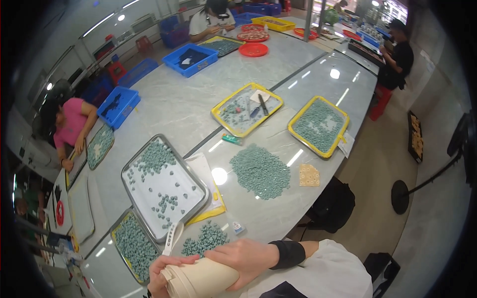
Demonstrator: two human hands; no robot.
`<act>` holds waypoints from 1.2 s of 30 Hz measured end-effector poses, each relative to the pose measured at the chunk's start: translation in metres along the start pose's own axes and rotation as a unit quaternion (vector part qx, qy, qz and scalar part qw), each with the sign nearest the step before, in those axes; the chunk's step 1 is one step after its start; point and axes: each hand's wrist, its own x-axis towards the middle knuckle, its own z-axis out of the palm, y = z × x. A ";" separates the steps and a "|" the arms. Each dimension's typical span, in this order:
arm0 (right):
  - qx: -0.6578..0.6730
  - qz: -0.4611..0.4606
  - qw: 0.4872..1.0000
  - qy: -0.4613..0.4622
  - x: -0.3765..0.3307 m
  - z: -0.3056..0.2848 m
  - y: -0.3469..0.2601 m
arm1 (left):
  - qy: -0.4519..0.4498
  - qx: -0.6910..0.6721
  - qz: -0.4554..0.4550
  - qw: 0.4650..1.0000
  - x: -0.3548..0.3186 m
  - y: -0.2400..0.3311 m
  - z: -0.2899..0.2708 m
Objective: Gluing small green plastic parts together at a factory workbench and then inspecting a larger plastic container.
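Close to my body, a cream tumbler (206,279) lies tilted between my two hands. My right hand (242,259), with a black band at the wrist, wraps round its body. The fingers of my left hand (166,270) curl about the lid end. A pale carrying strap (173,237) sticks up from that end toward the metal tray (166,198), where small grey-green pieces are scattered. Just beyond the tumbler sits a small heap of the same grey-green pieces (208,237). Part of my left hand is cut off by the lower edge.
A larger pile of grey-green pieces (259,171) lies mid-table. Around it are yellow-rimmed trays (323,149), a tool tray (238,133), a patterned square (309,175) and a small bottle (237,227). Another full tray (133,246) stands left. Co-workers (74,119) sit around the table.
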 end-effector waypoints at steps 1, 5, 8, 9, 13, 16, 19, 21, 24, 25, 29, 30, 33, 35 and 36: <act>-0.007 0.007 1.000 0.014 0.003 0.000 -0.002 | 0.013 -0.027 0.035 0.999 0.002 -0.001 0.003; -0.032 0.025 0.999 0.028 0.004 -0.006 -0.006 | -0.021 -0.032 -0.041 0.998 0.009 0.005 -0.003; -0.044 -0.007 0.999 0.018 0.012 -0.003 0.005 | -0.031 -0.039 -0.039 0.998 0.010 0.010 -0.006; -0.032 -0.020 0.999 -0.010 0.018 -0.003 0.009 | -0.031 -0.039 -0.028 0.998 0.011 0.009 -0.009; 0.015 -0.006 1.000 -0.018 0.033 -0.002 0.013 | -0.006 -0.034 -0.056 0.998 0.017 0.012 -0.024; 0.062 0.022 0.998 -0.006 0.034 0.005 0.017 | 0.005 -0.035 0.036 0.999 0.009 0.014 -0.026; 0.152 0.137 0.979 -0.013 -0.042 0.029 0.069 | 0.138 0.074 0.087 0.984 -0.017 0.004 -0.045; 0.345 0.296 0.891 0.011 -0.048 0.040 0.073 | 0.216 0.087 0.118 0.965 -0.042 -0.006 -0.050; 0.271 0.277 0.921 -0.026 -0.037 0.043 0.064 | 0.306 0.127 0.167 0.928 -0.063 -0.014 -0.043; 0.233 0.268 0.934 -0.037 -0.036 0.042 0.062 | 0.325 0.213 0.241 0.889 -0.069 -0.018 -0.042; 0.127 0.218 0.964 -0.088 -0.004 0.044 0.064 | 0.230 0.343 0.333 0.847 -0.065 -0.028 -0.014; 0.144 0.191 0.966 -0.098 0.012 0.046 0.054 | 0.197 0.269 0.338 0.880 -0.055 -0.041 -0.001; 0.203 0.127 0.964 -0.120 0.060 0.057 0.009 | 0.288 0.345 0.388 0.805 -0.050 -0.040 0.002; 0.242 0.090 0.958 -0.127 0.072 0.063 -0.008 | 0.330 0.379 0.377 0.778 -0.059 -0.046 -0.005; 0.243 0.090 0.957 -0.129 0.073 0.064 -0.007 | 0.325 0.301 0.409 0.798 -0.062 -0.051 -0.016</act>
